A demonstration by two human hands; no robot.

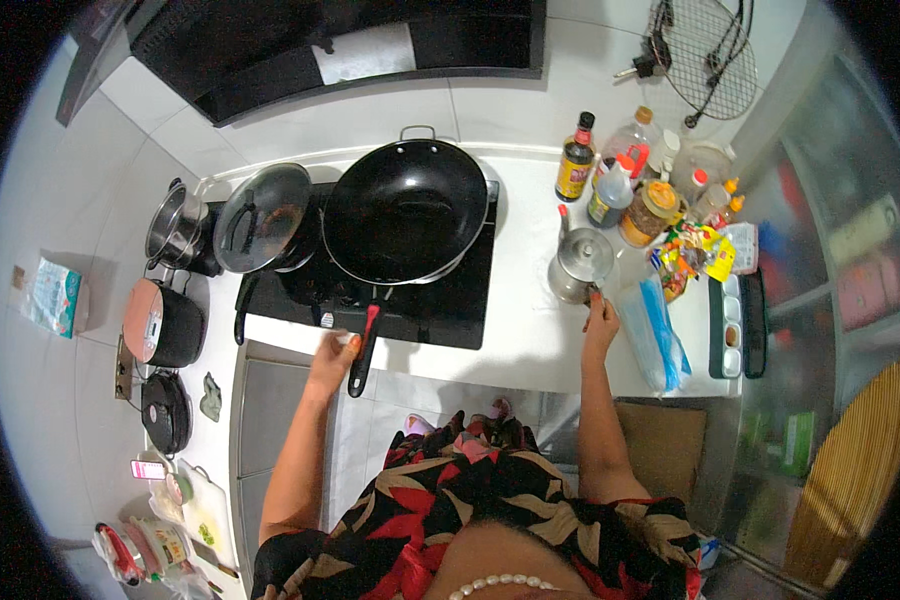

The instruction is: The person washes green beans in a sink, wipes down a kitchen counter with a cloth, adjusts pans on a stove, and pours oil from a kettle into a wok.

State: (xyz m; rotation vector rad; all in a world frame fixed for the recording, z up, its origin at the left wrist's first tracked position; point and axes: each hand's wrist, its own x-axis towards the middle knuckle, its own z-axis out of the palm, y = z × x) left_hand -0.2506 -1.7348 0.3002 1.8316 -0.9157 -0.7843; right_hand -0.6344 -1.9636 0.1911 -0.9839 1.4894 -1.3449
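A black wok (409, 202) with a red-and-black handle (365, 352) sits on the black glass cooktop (450, 322). My left hand (334, 364) is just left of that handle, its fingers blurred; whether they touch the stove front or the handle is unclear. At the right, my right hand (601, 326) grips the handle of a lidded metal oil pot (583, 259) on the white counter (525, 330). A second pan (266, 217) under a glass lid occupies the left side of the cooktop. Nothing is visible inside the wok except its dark, shiny surface.
Behind the pot cluster a sauce bottle (576, 161), a jar (649, 214) and seasoning packets (694, 251). A blue plastic bag pack (656, 334) and a compartment box (727, 326) are right. Leftward are a steel pot (176, 229), rice cooker (163, 322) and cutting board (206, 502).
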